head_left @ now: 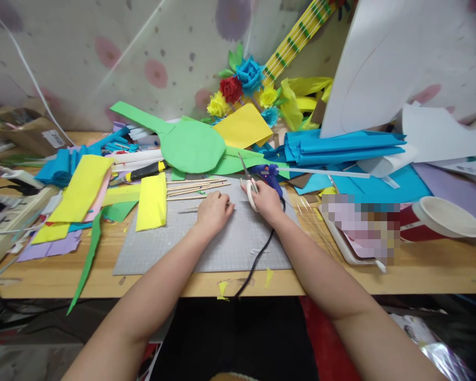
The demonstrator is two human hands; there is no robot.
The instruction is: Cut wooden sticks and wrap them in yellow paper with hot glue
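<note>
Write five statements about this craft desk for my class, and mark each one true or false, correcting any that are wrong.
1. The right hand holds the scissors. True.
2. The glue gun is red. False: the glue gun is blue.
3. Some wooden sticks lie to the left of the scissors. True.
4. The left hand is touching the paper flowers. False: the paper flowers are at the back of the desk, away from the left hand.
5. The power strip is on the left side of the desk. True.
</note>
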